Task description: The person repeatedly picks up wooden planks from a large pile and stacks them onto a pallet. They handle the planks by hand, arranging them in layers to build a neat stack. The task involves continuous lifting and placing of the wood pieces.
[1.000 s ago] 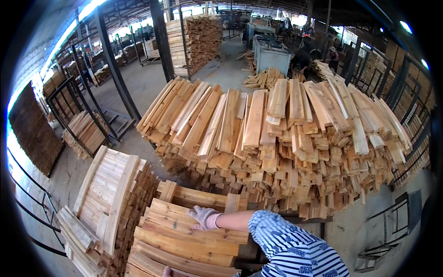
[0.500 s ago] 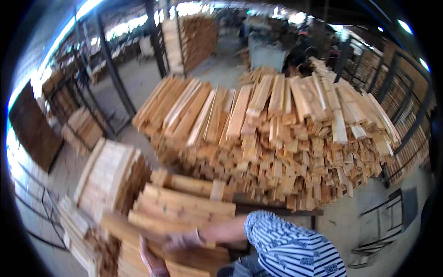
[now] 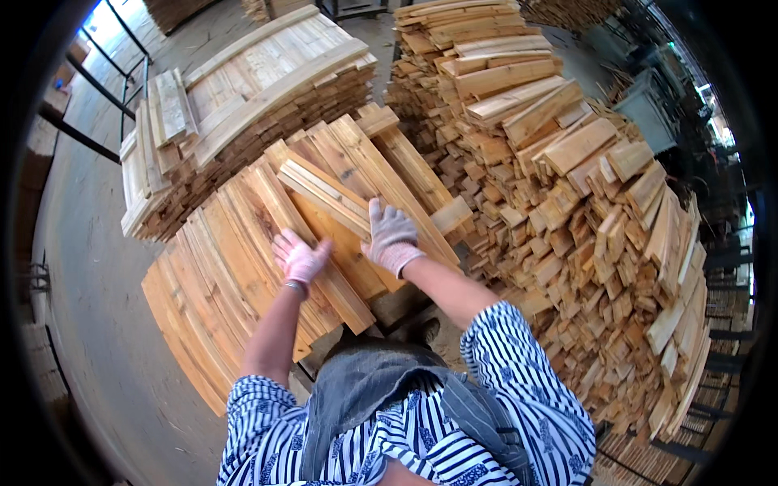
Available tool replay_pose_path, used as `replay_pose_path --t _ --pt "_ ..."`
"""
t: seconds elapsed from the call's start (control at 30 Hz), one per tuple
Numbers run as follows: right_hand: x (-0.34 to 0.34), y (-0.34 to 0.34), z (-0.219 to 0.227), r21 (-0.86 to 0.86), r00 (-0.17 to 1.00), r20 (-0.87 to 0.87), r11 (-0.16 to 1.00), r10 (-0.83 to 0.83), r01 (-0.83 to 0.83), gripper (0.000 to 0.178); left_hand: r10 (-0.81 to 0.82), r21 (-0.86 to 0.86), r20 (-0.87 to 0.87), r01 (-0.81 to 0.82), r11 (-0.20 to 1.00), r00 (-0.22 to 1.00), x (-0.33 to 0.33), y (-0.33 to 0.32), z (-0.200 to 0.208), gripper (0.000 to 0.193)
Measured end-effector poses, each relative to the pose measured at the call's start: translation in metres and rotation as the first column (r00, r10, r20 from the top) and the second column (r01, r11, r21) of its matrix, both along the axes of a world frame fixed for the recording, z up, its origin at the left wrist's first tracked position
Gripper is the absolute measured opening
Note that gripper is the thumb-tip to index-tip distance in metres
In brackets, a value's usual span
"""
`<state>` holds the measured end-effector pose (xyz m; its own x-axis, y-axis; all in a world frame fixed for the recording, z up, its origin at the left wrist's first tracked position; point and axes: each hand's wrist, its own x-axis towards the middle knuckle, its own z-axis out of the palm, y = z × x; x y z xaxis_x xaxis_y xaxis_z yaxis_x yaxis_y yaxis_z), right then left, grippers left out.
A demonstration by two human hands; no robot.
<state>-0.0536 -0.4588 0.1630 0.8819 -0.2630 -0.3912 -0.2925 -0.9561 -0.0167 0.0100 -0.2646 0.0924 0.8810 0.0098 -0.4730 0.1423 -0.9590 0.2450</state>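
Observation:
Both hands wear light knitted gloves. My left hand (image 3: pixel 301 257) lies with its fingers spread on a long wooden board (image 3: pixel 324 271), which rests on top of a board stack (image 3: pixel 215 279). To the right, my right hand (image 3: pixel 393 236) is at the near end of a few narrow wooden strips (image 3: pixel 322 194), which pass between its thumb and fingers. These strips lie slantwise across the wider boards; their near end is hidden by the glove. Under and beside them shows a wide, smooth board (image 3: pixel 332 231).
A large heap of short boards (image 3: pixel 559 194) rises on the right. Beyond the stack, at the far left, stands a pile of paler planks (image 3: pixel 279 73) with loose pieces (image 3: pixel 166 121) on it. A dark metal frame (image 3: pixel 85 142) stands at the left edge.
The view has swung down and to the left. Earlier both hands were at a blurred board above the stack; now my left hand is spread on a board and my right is at narrow strips.

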Motion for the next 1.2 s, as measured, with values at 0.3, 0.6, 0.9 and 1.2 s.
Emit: replay_pose_path --t 0.3,0.6,0.9,1.2 --pt "0.024 -0.108 0.015 0.673 0.985 0.055 0.735 -0.166 0.086 0.102 -0.031 0.108 -0.176 0.050 0.993 0.984 0.009 -0.025 0.015 0.132" --pt "0.066 -0.215 -0.058 0.963 0.873 -0.263 -0.053 -0.411 0.265 0.098 -0.003 0.150 -0.188 0.032 0.988 0.982 0.006 -0.026 0.019 0.131" --pt "0.069 -0.160 -0.041 0.308 0.984 0.172 0.951 -0.045 -0.011 0.106 -0.014 0.126 -0.210 0.041 0.991 0.978 0.013 -0.023 0.015 0.134" --pt "0.085 -0.254 -0.027 0.292 0.986 0.163 0.956 -0.043 -0.006 0.089 -0.039 0.165 -0.112 0.058 0.985 0.993 0.012 -0.016 -0.019 0.137"
